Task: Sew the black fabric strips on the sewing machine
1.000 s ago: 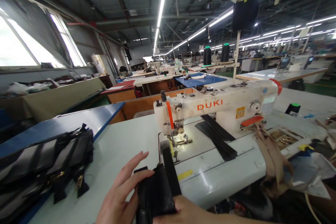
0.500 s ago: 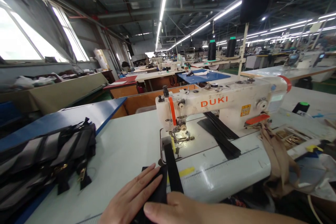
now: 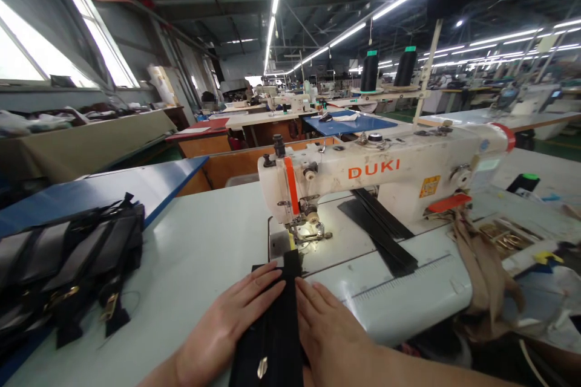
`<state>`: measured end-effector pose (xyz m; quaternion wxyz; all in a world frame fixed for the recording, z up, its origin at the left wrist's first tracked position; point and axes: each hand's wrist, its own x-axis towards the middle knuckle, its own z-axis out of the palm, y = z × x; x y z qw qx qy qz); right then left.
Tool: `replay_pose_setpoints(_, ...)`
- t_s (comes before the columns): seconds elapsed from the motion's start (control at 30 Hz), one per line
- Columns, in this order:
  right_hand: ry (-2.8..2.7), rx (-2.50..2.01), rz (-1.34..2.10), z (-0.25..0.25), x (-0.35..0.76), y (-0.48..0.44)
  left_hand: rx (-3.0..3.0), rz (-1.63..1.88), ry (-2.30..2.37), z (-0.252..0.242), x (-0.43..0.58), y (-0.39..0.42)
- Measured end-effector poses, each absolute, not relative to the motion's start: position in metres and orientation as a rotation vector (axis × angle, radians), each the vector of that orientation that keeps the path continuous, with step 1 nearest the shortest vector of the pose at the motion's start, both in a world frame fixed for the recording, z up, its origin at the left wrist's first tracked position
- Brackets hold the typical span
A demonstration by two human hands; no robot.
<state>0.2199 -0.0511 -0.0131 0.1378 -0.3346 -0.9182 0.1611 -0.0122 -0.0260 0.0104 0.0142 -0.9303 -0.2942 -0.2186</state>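
Hands [image 3: 226, 329] [image 3: 331, 332], 2, on 1 black panel [image 3: 275, 314].

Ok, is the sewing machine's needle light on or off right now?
On: a bright glow falls on the bed under the presser foot of the DUKI sewing machine.

A second ago my right hand [image 3: 331, 332] clutched the black fabric [image 3: 275, 344] bunched up, my left hand [image 3: 227, 326] half lifted beside it. Now both lie flat on it, one each side, and it is spread out flat. A small metal tab [image 3: 262, 367], perhaps a zip pull, has appeared.
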Motion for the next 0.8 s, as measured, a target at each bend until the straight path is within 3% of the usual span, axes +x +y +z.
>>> replay_pose_setpoints(0.3,-2.583,-0.852,-0.026,-0.046,0.218,-0.043,-3.030,-0.456,-0.930,0.004,-0.004,-0.012)
replay_pose_setpoints(0.8,-2.486,-0.747,-0.261,-0.085,0.212,-0.035,-2.884,-0.583,-1.013,-0.026,-0.011,-0.004)
